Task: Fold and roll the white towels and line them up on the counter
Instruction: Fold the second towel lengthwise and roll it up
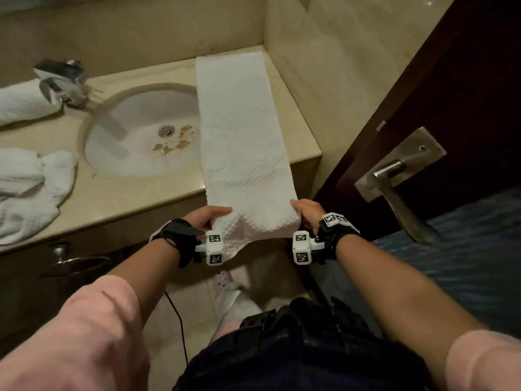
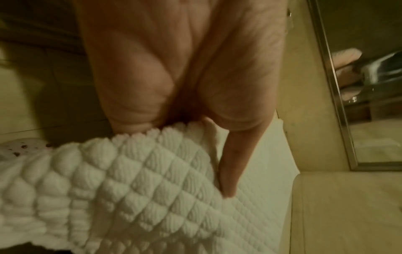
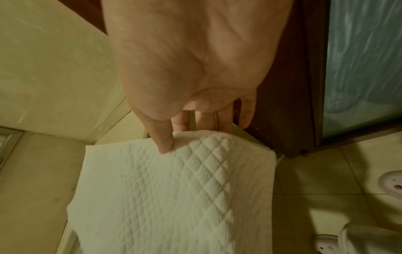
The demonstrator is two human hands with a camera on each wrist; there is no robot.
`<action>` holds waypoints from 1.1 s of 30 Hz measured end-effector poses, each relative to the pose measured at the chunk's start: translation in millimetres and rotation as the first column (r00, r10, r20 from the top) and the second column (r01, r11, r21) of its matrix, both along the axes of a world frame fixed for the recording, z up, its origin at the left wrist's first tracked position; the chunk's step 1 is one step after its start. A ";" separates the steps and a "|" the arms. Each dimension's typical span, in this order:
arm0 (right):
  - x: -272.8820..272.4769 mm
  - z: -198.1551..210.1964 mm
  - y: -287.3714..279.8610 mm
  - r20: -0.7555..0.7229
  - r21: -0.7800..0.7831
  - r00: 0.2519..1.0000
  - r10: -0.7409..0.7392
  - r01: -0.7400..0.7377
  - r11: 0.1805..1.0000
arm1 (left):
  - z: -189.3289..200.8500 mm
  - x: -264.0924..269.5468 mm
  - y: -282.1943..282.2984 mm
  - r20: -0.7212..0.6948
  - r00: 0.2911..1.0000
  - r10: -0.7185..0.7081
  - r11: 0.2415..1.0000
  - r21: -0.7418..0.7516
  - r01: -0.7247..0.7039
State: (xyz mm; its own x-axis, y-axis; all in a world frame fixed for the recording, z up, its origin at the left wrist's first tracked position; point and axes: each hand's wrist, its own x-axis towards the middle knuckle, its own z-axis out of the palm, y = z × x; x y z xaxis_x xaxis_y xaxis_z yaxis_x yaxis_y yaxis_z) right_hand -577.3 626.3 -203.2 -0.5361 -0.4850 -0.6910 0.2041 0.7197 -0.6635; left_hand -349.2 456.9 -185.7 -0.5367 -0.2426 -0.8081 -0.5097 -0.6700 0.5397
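Note:
A long white quilted towel (image 1: 239, 131), folded into a narrow strip, lies on the right end of the beige counter (image 1: 296, 119), its left edge overlapping the sink. Its near end hangs off the counter's front edge and curls over. My left hand (image 1: 210, 217) pinches the near left corner, thumb on top (image 2: 228, 171), fingers under the cloth (image 2: 130, 180). My right hand (image 1: 303, 211) pinches the near right corner, thumb pressed on the towel (image 3: 165, 144) and fingers beneath (image 3: 204, 180).
A white sink (image 1: 146, 131) with brown stains and a chrome faucet (image 1: 64, 83) sit left of the towel. A rolled white towel (image 1: 25, 105) and a crumpled one (image 1: 31, 190) lie at far left. A dark door with metal handle (image 1: 394, 176) stands close on the right.

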 end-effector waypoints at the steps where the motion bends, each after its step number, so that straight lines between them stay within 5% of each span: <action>1: -2.8 -4.4 1.6 0.005 0.000 1.000 0.023 -0.023 1.000 | -2.6 3.3 -1.1 0.018 1.000 -0.010 0.999 -0.040 0.010; 4: -1.7 0.4 5.9 0.040 -0.010 0.998 0.058 -0.058 0.998 | -28.9 11.4 -10.2 0.072 0.997 0.034 0.996 -0.081 -0.028; 12: 7.9 21.2 24.8 0.177 -0.090 0.984 0.011 0.005 0.996 | 33.5 10.9 49.5 0.008 0.969 0.248 0.969 0.006 -0.248; 25: 24.7 12.7 59.9 0.245 -0.074 0.969 0.035 -0.018 0.997 | 31.8 15.5 75.8 0.117 0.971 0.209 0.975 0.045 -0.216; 33: 33.5 -0.9 66.2 0.102 -0.041 0.988 -0.116 0.121 0.992 | 25.2 19.4 72.5 0.091 0.984 0.156 0.985 0.055 -0.161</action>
